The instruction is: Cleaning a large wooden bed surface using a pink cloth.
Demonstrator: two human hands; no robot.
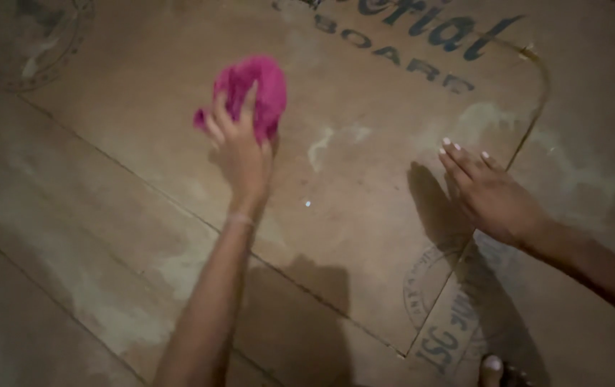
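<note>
My left hand (239,147) is stretched forward and grips a crumpled pink cloth (259,84), pressed against a large brown plywood board (350,236). My right hand (490,193) lies flat on the board to the right, fingers together and holding nothing. It rests beside a curved cut line (533,118) in the board.
Pale smears (322,147) mark the board between my hands. Printed lettering and round stamps sit at the board's top and lower right. More boards lie to the left with seams (128,172) between them. A toe (492,365) shows at the bottom edge.
</note>
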